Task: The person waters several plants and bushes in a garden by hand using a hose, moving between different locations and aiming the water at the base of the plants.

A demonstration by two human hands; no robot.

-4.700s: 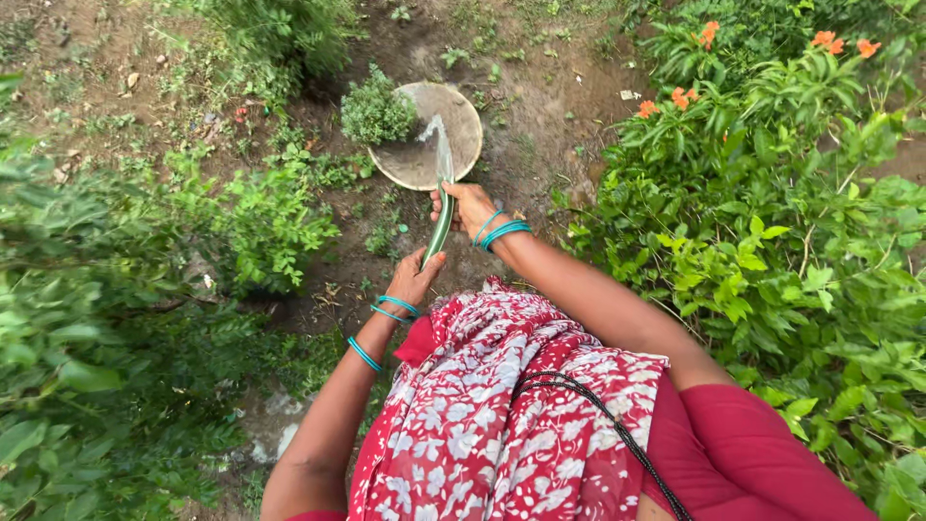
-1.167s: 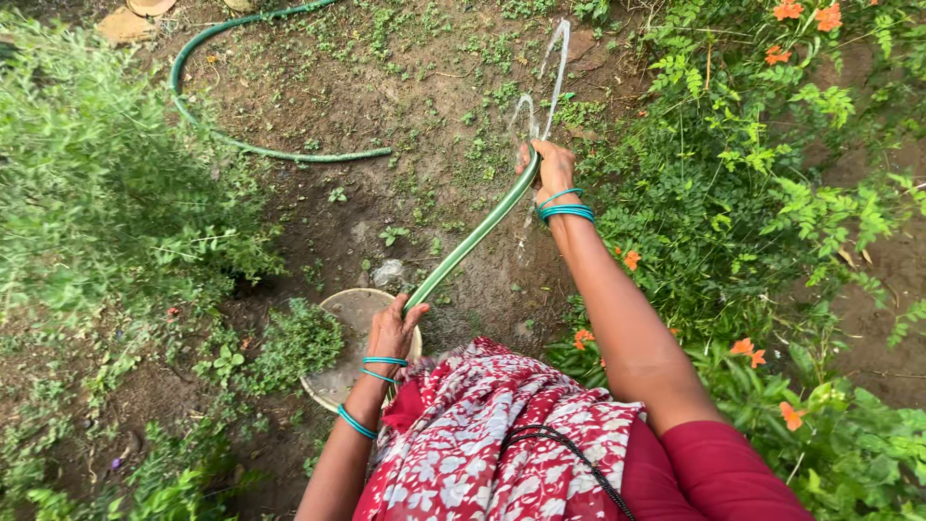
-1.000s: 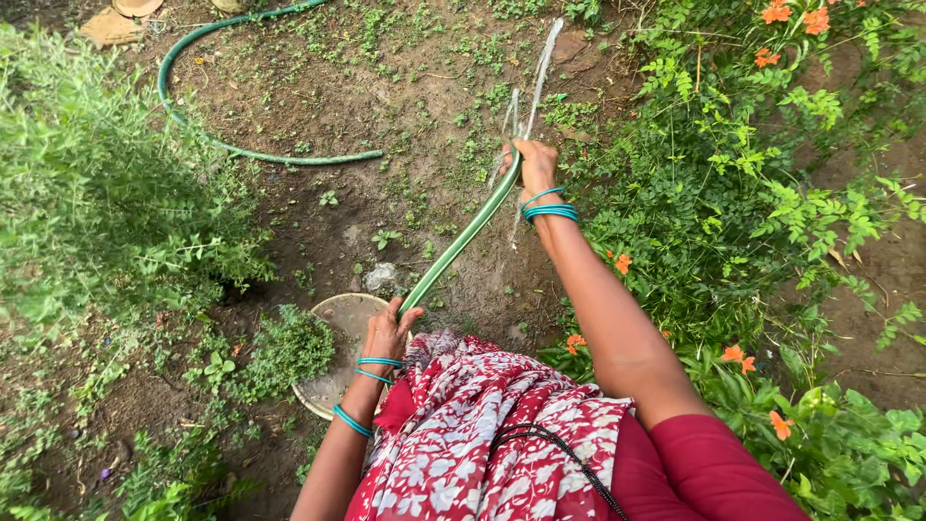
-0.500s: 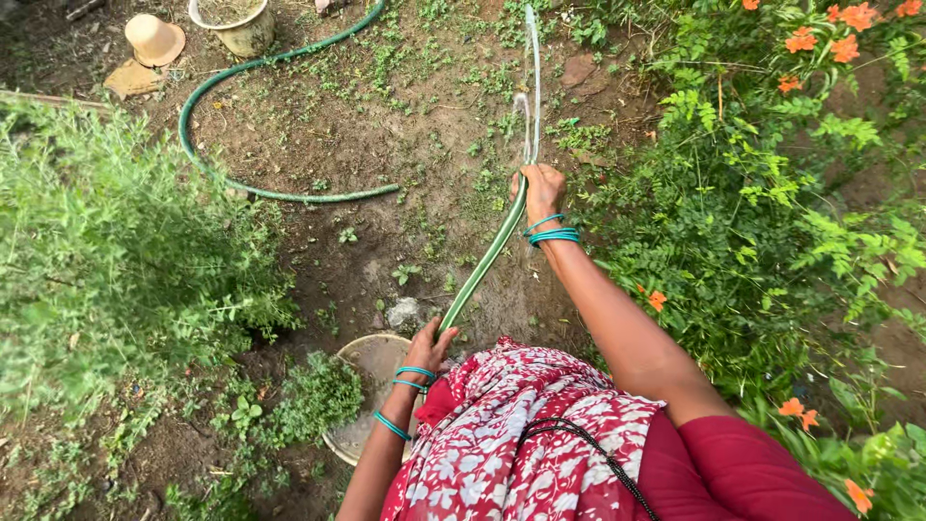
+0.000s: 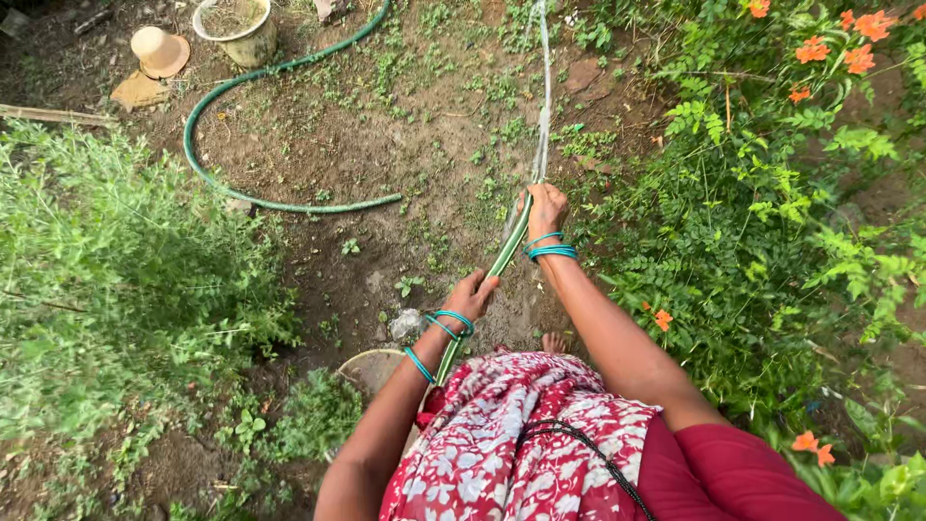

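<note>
Watering is under way. The right hand (image 5: 546, 205) is closed around the end of the green hose (image 5: 505, 253), thumb side near the mouth, and a thin jet of water (image 5: 543, 92) leaves it and runs straight ahead toward the top of the frame. The left hand (image 5: 474, 292) is wrapped loosely round the same hose lower down, near the body, steadying it. The hose runs between the two hands, passes down by the red patterned cloth (image 5: 492, 444), and a further length lies in a wide loop on the soil (image 5: 386, 260) at upper left (no kink visible in it).

Progress, as judged: the soil just ahead of the hands looks darker and damp in places, so some ground has likely been covered; the shrub (image 5: 772, 212) with orange flowers on the right and the bushy plant (image 5: 116, 280) on the left show no clear wetness, so whether they are done cannot be told. The jet's landing point lies beyond the frame.

Containers:
- A round shallow basin (image 5: 371, 369) sits on the ground just by the left forearm, mostly hidden; contents cannot be made out.
- A pale pot (image 5: 241, 29) at upper left holds dry-looking soil or debris, nothing growing that I can see.
- A tan upturned pot (image 5: 159, 48) beside it rests mouth down on a flat stone, holding nothing.
</note>
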